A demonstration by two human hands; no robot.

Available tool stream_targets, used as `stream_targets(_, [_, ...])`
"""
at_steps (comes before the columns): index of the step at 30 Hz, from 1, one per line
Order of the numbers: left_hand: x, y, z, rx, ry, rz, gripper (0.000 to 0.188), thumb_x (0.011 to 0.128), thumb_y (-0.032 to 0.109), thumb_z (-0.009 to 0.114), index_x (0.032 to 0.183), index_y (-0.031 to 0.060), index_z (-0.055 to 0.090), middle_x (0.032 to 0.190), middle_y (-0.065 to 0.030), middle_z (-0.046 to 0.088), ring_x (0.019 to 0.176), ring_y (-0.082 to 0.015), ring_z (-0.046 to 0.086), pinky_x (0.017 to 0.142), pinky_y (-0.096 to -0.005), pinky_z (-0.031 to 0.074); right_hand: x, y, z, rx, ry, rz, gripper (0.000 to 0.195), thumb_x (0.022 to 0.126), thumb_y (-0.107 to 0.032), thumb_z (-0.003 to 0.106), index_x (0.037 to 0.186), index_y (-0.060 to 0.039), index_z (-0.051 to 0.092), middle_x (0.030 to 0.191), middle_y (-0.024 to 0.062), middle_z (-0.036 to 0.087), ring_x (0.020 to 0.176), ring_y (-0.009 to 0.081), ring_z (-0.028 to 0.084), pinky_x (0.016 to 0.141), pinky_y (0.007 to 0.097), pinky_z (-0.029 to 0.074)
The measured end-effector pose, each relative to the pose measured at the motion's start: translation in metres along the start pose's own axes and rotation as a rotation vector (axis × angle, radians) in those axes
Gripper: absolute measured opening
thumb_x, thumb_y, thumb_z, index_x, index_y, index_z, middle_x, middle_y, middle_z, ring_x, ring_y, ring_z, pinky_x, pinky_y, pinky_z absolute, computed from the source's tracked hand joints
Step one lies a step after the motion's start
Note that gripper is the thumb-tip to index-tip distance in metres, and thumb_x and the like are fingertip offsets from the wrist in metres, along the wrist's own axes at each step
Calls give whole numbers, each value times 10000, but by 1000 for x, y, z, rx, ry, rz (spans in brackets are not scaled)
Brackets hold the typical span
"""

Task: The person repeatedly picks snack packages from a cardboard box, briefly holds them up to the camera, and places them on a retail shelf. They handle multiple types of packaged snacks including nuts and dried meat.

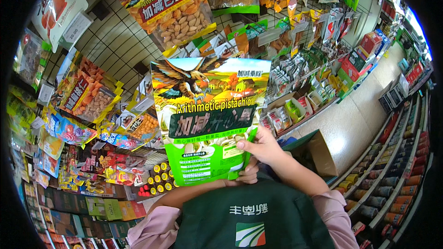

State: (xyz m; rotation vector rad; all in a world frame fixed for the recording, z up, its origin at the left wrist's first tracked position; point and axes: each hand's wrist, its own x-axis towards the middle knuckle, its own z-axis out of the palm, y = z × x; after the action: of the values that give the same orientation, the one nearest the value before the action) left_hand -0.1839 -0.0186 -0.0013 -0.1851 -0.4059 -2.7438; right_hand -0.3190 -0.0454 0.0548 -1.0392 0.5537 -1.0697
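Note:
A bag of pistachios stands upright in front of my chest, its printed face towards me. It is bright green below, with an eagle and a farm landscape above. My right hand grips the bag's right edge, the thumb lying over the front. My left hand reaches across my body to the bag's lower right corner, and its fingers curl there. Part of the left hand is hidden behind the bag. Past the bag's top, a bag of almonds hangs on a wire grid rack.
Bags of nuts and sweets hang on the left. Small jars with yellow lids stand below. An open cardboard box sits on the floor to the right, near shelves of canned goods. A tiled aisle runs between displays.

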Motion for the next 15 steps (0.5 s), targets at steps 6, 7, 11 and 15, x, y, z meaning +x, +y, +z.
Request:
stream_targets(6, [6, -6, -14, -54, -23, 80, 359, 891, 397, 454, 915, 43, 514, 711, -37, 511, 540, -123, 458, 590, -275, 404, 9, 19, -21, 6, -70, 39, 263, 824, -111, 642, 1031, -17, 510, 938, 29, 602, 834, 88, 552, 727, 255, 467])
stream_targets(7, [7, -4, -10, -40, -12, 105, 362, 890, 397, 458, 932, 42, 512, 732, -41, 518, 561, -127, 468, 603, -277, 409, 13, 19, -23, -22, -85, 80, 253, 823, -100, 640, 1023, -13, 512, 944, 36, 600, 841, 97, 555, 741, 267, 468])
stream_targets(11, [0, 15, 7, 24, 61, 242, 381, 887, 400, 471, 1001, 38, 501, 818, -58, 543, 648, -144, 510, 653, -286, 431, 27, 13, -14, 104, -127, 108, 306, 833, -133, 627, 1068, -28, 462, 882, 38, 582, 679, 91, 559, 505, 219, 486])
stream_targets(15, [-19, 43, 33, 78, 218, 455, 413, 883, 403, 485, 1070, 34, 490, 903, -75, 569, 734, -160, 551, 703, -296, 453, 51, -5, 2, -28, -136, -155, 650, 877, -213, 561, 1378, -71, 170, 1281, 168, 408, 1152, 255, 424, 931, 394, 397])
